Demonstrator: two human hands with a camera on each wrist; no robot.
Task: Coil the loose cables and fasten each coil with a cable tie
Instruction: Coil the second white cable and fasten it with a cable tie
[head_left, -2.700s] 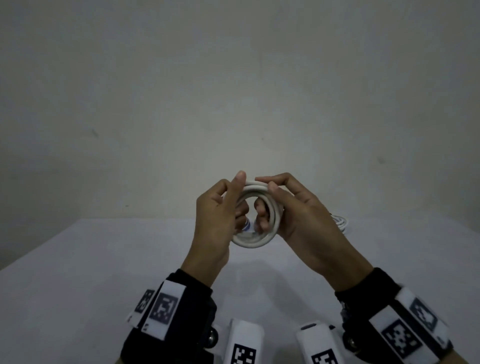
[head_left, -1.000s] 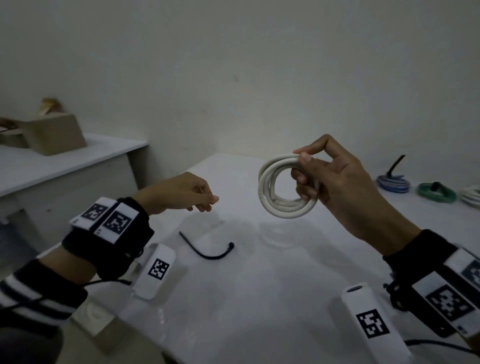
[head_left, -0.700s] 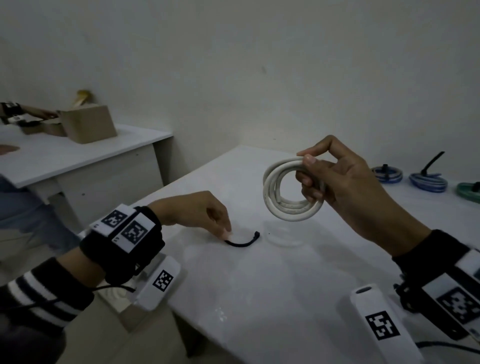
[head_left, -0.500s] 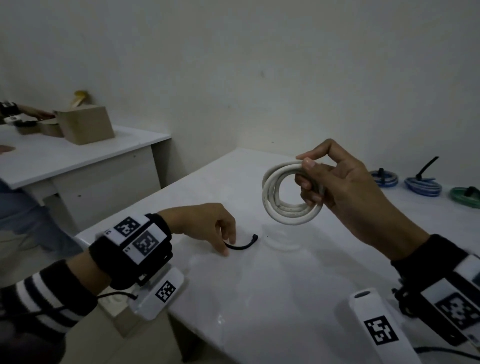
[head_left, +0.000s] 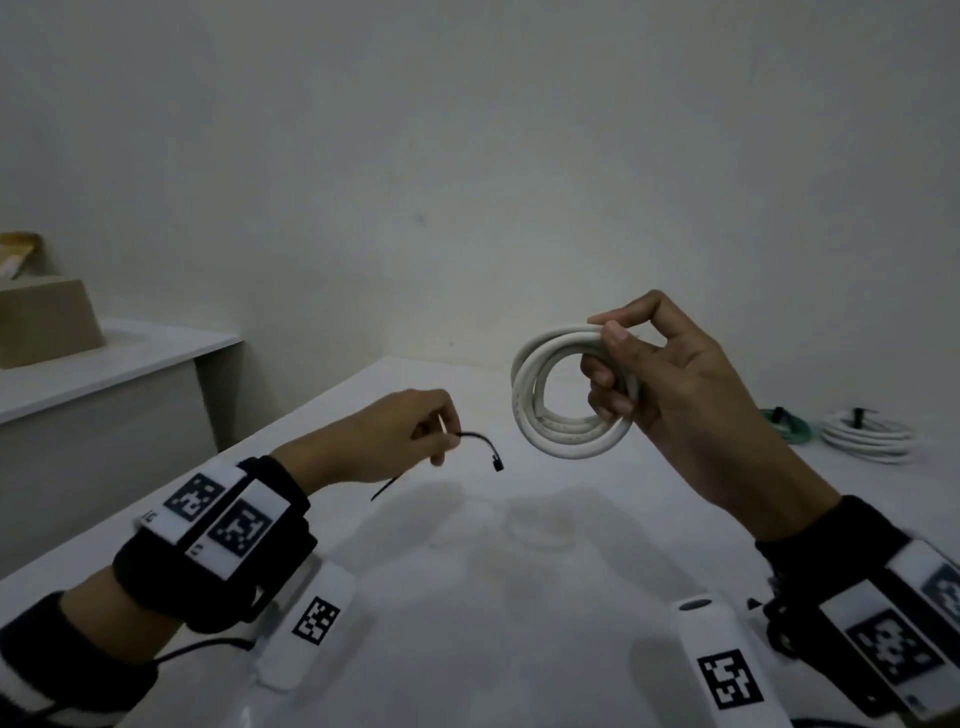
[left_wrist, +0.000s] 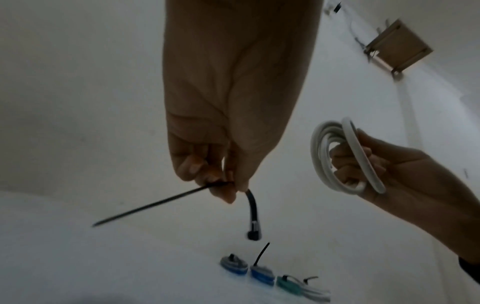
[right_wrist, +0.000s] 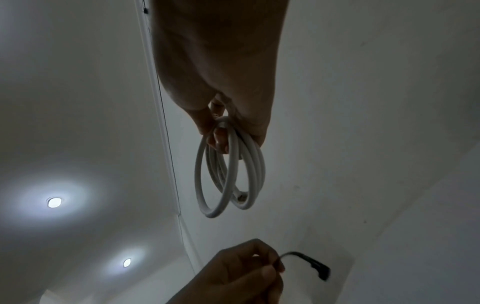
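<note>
tie in left hand, coil in right, both held above the table (head_left: 519, 597).
right hand (head_left: 691, 395) gripped the white coil (head_left: 563, 400) upright, its opening facing the left hand (head_left: 384, 441), which pinched the black tie (head_left: 475, 439) mid-length. the tie ran roughly left-right: head drooping toward the coil, tail pointing back and down. risk: loops looked unevenly stacked and could spring apart while threading; a mid-length pinch leaves the ends floppy.

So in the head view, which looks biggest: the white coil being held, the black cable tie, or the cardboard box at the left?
As they look:
1. white coil
2. box, nearly as big; it is cut off and farther away, so unsure
3. cable tie, thinnest by far
</note>
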